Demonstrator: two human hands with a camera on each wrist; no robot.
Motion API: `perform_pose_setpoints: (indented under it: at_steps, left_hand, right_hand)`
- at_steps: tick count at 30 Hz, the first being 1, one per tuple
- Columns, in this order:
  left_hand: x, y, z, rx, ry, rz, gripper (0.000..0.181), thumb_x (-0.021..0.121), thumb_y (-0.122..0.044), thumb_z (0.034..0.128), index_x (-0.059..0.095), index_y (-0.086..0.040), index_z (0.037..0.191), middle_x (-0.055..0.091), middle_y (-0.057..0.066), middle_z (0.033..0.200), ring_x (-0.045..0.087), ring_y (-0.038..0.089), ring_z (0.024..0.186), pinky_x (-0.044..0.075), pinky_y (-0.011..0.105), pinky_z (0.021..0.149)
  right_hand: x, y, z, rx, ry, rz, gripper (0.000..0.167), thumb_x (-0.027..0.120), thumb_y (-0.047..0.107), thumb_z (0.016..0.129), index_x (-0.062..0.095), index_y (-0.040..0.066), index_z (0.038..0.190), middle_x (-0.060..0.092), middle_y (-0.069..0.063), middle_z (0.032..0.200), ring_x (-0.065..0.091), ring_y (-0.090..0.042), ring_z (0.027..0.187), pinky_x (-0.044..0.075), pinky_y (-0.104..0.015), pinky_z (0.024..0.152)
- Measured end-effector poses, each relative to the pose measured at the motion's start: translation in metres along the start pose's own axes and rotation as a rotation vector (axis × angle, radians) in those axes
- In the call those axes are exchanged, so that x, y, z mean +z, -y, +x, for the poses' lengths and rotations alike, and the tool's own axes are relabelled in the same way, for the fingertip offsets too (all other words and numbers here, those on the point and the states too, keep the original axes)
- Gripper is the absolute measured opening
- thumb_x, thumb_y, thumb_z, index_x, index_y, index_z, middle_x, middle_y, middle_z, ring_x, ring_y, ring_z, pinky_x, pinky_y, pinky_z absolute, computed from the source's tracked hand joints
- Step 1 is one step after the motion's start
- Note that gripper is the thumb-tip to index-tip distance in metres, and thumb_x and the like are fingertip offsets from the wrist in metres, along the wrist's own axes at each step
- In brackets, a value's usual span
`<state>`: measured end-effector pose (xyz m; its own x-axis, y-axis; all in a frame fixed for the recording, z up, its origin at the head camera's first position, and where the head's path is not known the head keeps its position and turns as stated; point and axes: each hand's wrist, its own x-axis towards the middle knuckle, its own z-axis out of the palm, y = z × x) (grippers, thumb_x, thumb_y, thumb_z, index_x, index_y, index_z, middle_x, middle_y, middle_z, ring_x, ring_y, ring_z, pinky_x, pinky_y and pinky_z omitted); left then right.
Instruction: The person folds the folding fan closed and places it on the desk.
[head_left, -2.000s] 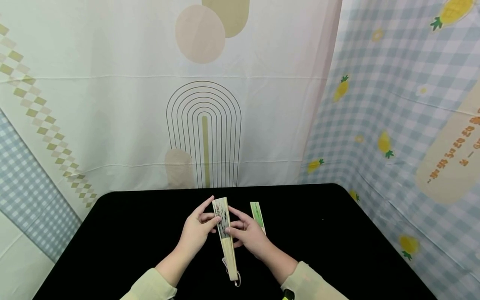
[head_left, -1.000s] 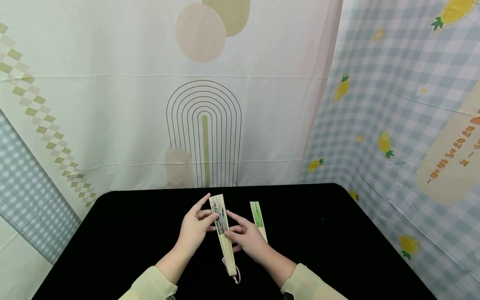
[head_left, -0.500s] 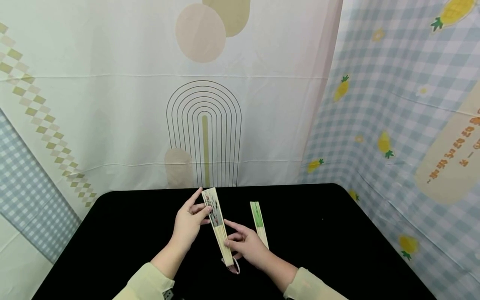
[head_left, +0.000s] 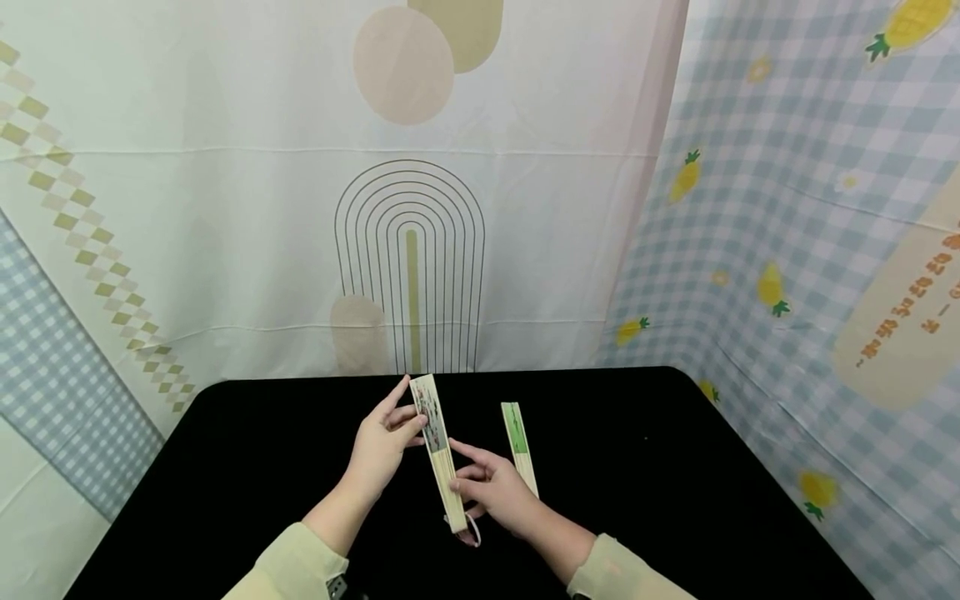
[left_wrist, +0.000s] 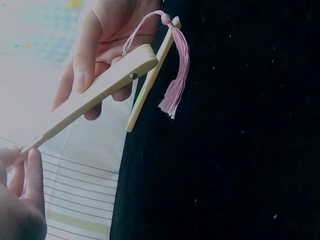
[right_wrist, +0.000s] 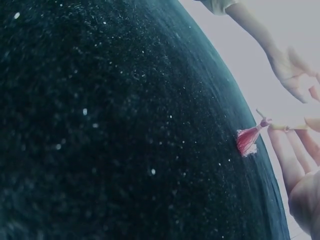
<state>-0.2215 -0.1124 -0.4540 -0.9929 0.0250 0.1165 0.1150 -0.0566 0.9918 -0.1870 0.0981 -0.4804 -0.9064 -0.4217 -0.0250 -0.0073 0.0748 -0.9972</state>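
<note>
A folded hand fan [head_left: 438, 450] with a grey picture strip and pale ribs slants between my hands, above the black table. My left hand [head_left: 378, 446] pinches its upper, printed part, thumb in front. Lower down, near the riveted end, my right hand [head_left: 497, 492] grips the ribs between thumb and fingers. From that end hangs a pink tassel [left_wrist: 177, 75] on a cord, also visible as a pink tuft [right_wrist: 247, 142] in the right wrist view. Behind my right hand lies a second folded fan [head_left: 519, 446] with a green strip, its lower end hidden in the head view.
The black cloth-covered table [head_left: 675, 500] spreads beneath both hands, with rounded far corners. Behind it hangs a pale curtain [head_left: 262, 250] with an arch pattern, and at the right a blue checked curtain [head_left: 750, 208] with pineapples.
The grey-printed fan and my left hand have moved up and left. My right hand now grips nearer the riveted end. In the last half second almost nothing moves; the green fan stays put.
</note>
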Motion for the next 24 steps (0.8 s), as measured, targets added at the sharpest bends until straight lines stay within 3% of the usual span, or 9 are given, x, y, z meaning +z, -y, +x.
perform_pose_setpoints:
  at_steps: [6,15,24]
  left_hand:
    - [-0.003,0.002,0.007,-0.033,0.064,-0.018,0.072,0.066,-0.001,0.0942,0.036,-0.028,0.154,0.065,0.019,0.123,0.068,0.026,0.101,0.060,0.036,0.079]
    - [-0.009,0.010,0.019,-0.105,0.079,0.024,0.076,0.068,0.001,0.0918,0.035,-0.024,0.156,0.065,0.019,0.115,0.069,0.024,0.087,0.061,0.035,0.074]
    - [-0.018,0.027,0.032,-0.154,0.115,0.143,0.075,0.069,-0.002,0.0915,0.034,-0.016,0.156,0.068,0.017,0.108,0.068,0.024,0.084,0.061,0.039,0.071]
  right_hand:
    - [0.000,-0.001,0.001,0.011,0.010,0.044,0.059,0.068,0.008,0.095,0.047,0.015,0.149,0.071,-0.016,0.106,0.071,-0.026,0.085,0.061,-0.039,0.060]
    - [0.000,-0.006,0.008,0.056,0.010,0.050,0.060,0.068,0.007,0.094,0.047,0.015,0.149,0.071,-0.013,0.103,0.071,-0.027,0.084,0.061,-0.043,0.061]
    - [0.002,-0.012,0.017,0.127,0.005,0.004,0.059,0.068,0.006,0.093,0.048,0.014,0.148,0.072,-0.013,0.101,0.072,-0.028,0.081,0.061,-0.038,0.058]
